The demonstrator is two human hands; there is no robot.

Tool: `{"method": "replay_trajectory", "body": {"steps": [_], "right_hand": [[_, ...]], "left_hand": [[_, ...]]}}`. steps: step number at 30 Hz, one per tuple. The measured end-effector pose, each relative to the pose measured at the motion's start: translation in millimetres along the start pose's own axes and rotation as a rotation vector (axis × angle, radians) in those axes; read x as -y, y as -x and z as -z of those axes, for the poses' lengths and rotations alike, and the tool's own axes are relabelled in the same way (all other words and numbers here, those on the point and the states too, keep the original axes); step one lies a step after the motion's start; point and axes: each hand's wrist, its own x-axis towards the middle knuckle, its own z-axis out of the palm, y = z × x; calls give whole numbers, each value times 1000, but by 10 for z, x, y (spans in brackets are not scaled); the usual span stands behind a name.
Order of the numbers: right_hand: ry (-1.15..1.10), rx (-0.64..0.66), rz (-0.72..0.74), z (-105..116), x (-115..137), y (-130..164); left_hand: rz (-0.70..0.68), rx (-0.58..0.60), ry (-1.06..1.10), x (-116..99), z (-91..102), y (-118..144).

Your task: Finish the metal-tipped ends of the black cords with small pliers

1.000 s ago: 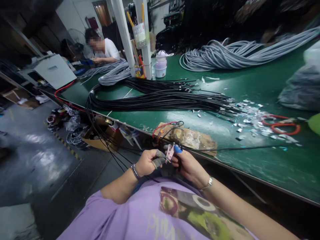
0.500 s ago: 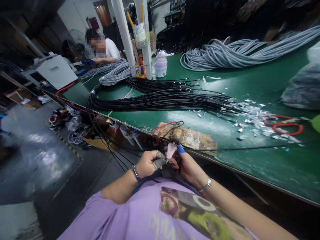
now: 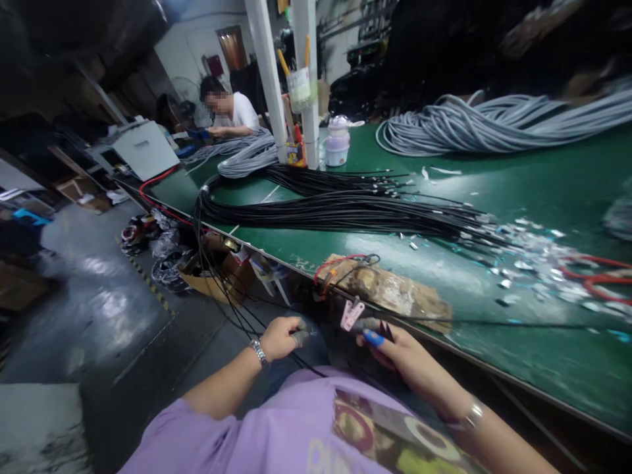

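Observation:
My left hand [image 3: 282, 338], with grey coverings on its fingertips, is closed in a pinch in front of my body. What it pinches is too small and blurred to name. My right hand [image 3: 392, 343] has a blue wrap on the thumb and a grey covering on a finger. Its fingers are curled together just right of a pink clothespin [image 3: 352, 316], and whatever they hold cannot be made out. The clothespin sits at the bench's front edge, below a worn wooden board [image 3: 405, 297]. Loose black cables [image 3: 236, 308] hang from the bench towards my left hand.
Black cables [image 3: 320, 212] lie bundled along the green bench [image 3: 533, 359], their ends among white scraps [image 3: 538, 257]. Red-handled scissors [image 3: 607, 280] lie at right. Grey cable coils [image 3: 444, 128] are behind. A person [image 3: 237, 115] works at the far left. A cardboard box [image 3: 212, 273] stands below.
My hands have moved apart, the left one drawing away to the left from the clothespin. Coloured wire ends seen between them earlier no longer show. The whole view has shifted slightly.

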Motion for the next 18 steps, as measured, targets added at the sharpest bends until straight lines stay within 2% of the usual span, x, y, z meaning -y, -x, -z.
{"method": "replay_trajectory", "body": {"steps": [1,3,4,6,9,11,14,16,18], "right_hand": [[62,22,1,52,14,32],[182,78,19,162,78,111],[233,79,30,219,133,153],[309,3,72,341,294,224],[435,-54,158,535,628,211],[556,-123,196,650,855,83],[775,-303,341,756,1080,-243],[787,-288,304,791,1126,-468],[714,-227,198,834,1112,-638]], "left_hand": [[117,43,-219,109,-11,-2],[217,60,-328,309,-18,18],[238,70,-358,391,-11,35],[259,83,-389,502,36,67],[220,57,-376,521,217,56],[171,-35,-359,451,411,-3],[96,-203,-327,276,742,-155],[-41,-424,-205,130,935,-293],[-184,-565,-128,-33,1077,-459]]}}
